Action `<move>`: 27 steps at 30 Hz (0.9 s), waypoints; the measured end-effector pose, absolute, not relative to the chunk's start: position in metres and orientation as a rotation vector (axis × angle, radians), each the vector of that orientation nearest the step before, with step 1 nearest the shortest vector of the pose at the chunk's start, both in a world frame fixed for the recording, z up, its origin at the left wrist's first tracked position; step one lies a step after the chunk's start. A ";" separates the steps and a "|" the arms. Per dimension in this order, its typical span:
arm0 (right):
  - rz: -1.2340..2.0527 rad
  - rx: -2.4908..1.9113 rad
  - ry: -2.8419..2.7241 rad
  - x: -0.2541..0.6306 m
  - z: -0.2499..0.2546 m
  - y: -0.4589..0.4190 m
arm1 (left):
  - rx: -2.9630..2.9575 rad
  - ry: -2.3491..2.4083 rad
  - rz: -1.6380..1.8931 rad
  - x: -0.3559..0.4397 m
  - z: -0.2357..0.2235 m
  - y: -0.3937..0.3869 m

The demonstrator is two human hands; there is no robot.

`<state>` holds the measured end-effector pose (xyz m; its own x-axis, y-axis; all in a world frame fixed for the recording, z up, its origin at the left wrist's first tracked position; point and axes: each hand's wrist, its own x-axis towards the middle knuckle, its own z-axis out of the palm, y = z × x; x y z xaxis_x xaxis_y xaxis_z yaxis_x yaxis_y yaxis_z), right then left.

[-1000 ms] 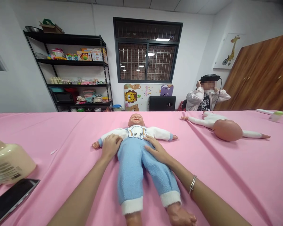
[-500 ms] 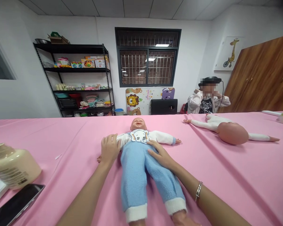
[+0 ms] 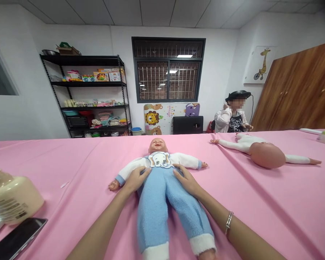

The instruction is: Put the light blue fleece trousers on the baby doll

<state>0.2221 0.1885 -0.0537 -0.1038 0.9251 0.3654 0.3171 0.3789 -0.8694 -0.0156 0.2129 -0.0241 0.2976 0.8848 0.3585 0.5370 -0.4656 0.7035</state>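
A baby doll (image 3: pixel 157 146) lies on its back on the pink-covered table, its head away from me and both arms spread. It wears a white top with an elephant bib front (image 3: pixel 160 160) and fuzzy light blue trousers (image 3: pixel 153 209) with white cuffs. My left hand (image 3: pixel 136 179) rests at the left side of the doll's waist, thumb apart from the fingers. On the other side, my right hand (image 3: pixel 188 180) lies on the top of the trousers, fingers and thumb apart. The undersides of both hands are hidden. A silver bangle (image 3: pixel 229 222) circles my right wrist.
Another doll (image 3: pixel 268 155) in white lies at the right. On the left stand a cream pump bottle (image 3: pixel 14 196) and a black phone (image 3: pixel 17 238). A person (image 3: pixel 230 117) sits beyond the table. Shelves (image 3: pixel 88 85) and a wooden cabinet (image 3: pixel 300 90) stand behind.
My left hand has moved from the doll's sleeve down and right to its waist, uncovering the sleeve. My right hand has stayed nearly in place. The seated person has lowered one hand.
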 end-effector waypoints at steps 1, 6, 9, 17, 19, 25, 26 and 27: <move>0.776 -1.137 -1.606 0.224 -0.056 0.190 | 2.089 1.274 1.012 -0.016 -0.026 0.215; 0.825 -1.160 -1.531 0.234 -0.061 0.198 | 1.950 1.220 0.939 -0.020 -0.031 0.219; 0.835 -1.156 -1.551 0.239 -0.059 0.198 | 1.919 1.155 0.922 -0.024 -0.024 0.213; 0.894 -1.086 -1.624 0.242 -0.056 0.201 | 1.991 1.039 0.897 -0.027 -0.015 0.205; 0.835 -1.063 -1.610 0.240 -0.056 0.201 | 1.970 1.041 0.937 -0.026 -0.016 0.207; 0.777 -1.025 -1.579 0.239 -0.045 0.198 | 2.011 1.073 0.958 -0.024 -0.013 0.210; 0.777 -1.024 -1.585 0.239 -0.045 0.198 | 2.032 1.096 0.952 -0.023 -0.013 0.212; 0.785 -1.026 -1.598 0.239 -0.044 0.198 | 2.045 1.121 0.943 -0.022 -0.014 0.213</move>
<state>0.2388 0.1984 -0.0445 -0.0996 0.9070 0.4091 0.2308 0.4210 -0.8772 -0.0216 0.2127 -0.0139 0.3860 0.8756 0.2906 0.4358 -0.4507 0.7791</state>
